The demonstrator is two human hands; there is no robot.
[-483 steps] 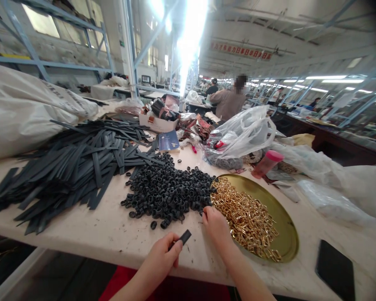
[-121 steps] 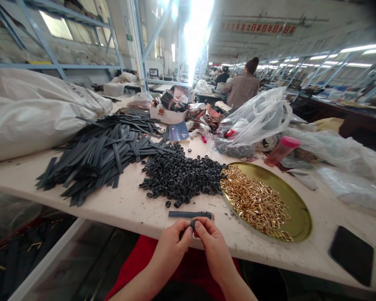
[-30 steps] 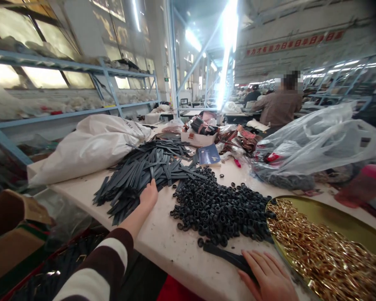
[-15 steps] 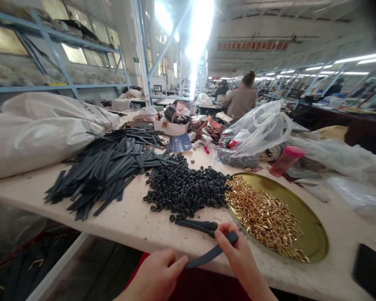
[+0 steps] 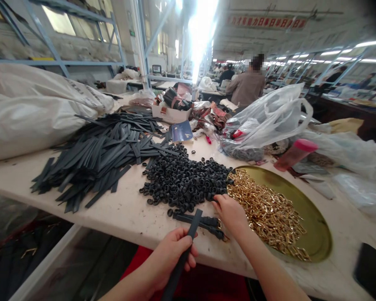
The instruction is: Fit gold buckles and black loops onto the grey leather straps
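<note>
My left hand (image 5: 177,253) is closed around a flat black strap (image 5: 192,225), which stands up past the thumb and runs down toward the bottom edge. My right hand (image 5: 230,213) reaches to the near right edge of a heap of small black loops (image 5: 188,179); its fingertips are drawn together there, and what they pinch is too small to make out. Between the hands, finished-looking straps with gold buckles (image 5: 211,228) lie on the table. Right of my right hand, many gold buckles (image 5: 266,209) are piled on a round gold tray (image 5: 321,234).
A large heap of black straps (image 5: 97,154) lies left, beside a white sack (image 5: 37,113). Behind are a blue booklet (image 5: 182,131), a clear plastic bag (image 5: 266,117) and a pink-lidded jar (image 5: 296,154). A dark flat object (image 5: 371,265) rests at right. Another person (image 5: 247,85) sits farther back.
My right hand has let go of the strap and moved up to the black loops. My left hand now holds the strap pointing upward. The view has tilted slightly down.
</note>
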